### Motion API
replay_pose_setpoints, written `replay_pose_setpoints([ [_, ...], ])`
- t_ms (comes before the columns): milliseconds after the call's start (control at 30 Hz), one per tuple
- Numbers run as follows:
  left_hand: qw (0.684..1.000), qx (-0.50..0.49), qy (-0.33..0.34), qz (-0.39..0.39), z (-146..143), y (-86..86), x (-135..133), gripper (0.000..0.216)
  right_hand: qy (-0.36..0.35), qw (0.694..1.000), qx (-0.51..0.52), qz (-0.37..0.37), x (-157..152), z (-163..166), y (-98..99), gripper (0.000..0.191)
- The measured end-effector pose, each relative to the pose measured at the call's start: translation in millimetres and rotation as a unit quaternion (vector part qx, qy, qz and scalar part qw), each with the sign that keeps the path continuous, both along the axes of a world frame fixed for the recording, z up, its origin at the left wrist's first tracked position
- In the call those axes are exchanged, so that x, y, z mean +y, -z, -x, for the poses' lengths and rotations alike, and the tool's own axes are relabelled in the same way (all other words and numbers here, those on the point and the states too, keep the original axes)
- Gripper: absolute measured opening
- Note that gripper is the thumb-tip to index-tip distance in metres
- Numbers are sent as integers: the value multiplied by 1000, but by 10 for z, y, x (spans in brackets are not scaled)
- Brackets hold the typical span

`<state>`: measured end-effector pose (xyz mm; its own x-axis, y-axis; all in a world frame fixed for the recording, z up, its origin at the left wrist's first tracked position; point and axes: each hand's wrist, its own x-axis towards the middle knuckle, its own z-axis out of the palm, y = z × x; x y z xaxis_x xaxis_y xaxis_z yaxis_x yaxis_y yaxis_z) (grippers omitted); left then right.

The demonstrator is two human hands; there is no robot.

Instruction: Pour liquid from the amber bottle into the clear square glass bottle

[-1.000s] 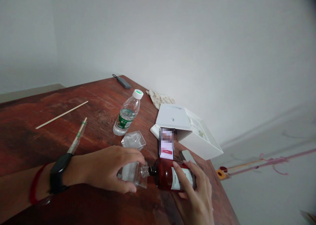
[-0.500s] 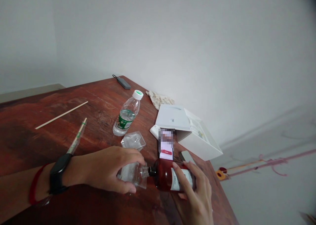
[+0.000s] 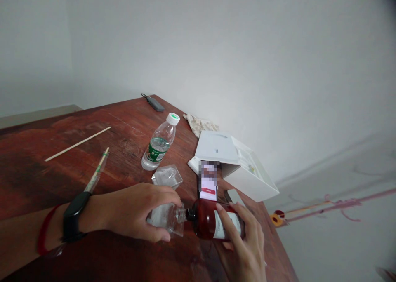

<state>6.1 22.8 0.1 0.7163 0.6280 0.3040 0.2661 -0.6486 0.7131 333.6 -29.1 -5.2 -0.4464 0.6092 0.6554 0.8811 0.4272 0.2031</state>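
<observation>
My left hand (image 3: 136, 212) is wrapped round a small clear bottle (image 3: 165, 216), its open neck turned to the right. In my right hand (image 3: 243, 240) a dark red-brown bottle (image 3: 206, 219) with a pale label lies on its side. The black neck of that bottle meets the mouth of the clear one; whether liquid passes between them I cannot make out. Just beyond my left hand sits a clear plastic piece (image 3: 167, 176). A water bottle (image 3: 159, 144) with a green label and white cap stands behind it.
On the wooden table (image 3: 123, 121) lie a bare stick (image 3: 77, 144), a wrapped pair of chopsticks (image 3: 98, 170) and a grey device (image 3: 153, 103). A phone (image 3: 208, 189) leans by a white box (image 3: 247, 166), with a patterned cloth (image 3: 198, 124) behind. The table's right edge runs near my right hand.
</observation>
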Motion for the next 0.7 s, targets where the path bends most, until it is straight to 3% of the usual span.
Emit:
replay_pose_setpoints([
  [333, 1000, -8, -19, -15, -13, 36, -43, 51, -5, 1000, -15, -12, 6, -29, 18, 58],
  [700, 1000, 3, -19, -4, -14, 17, -35, 53, -20, 998, 37, 45, 2, -19, 68, 60],
])
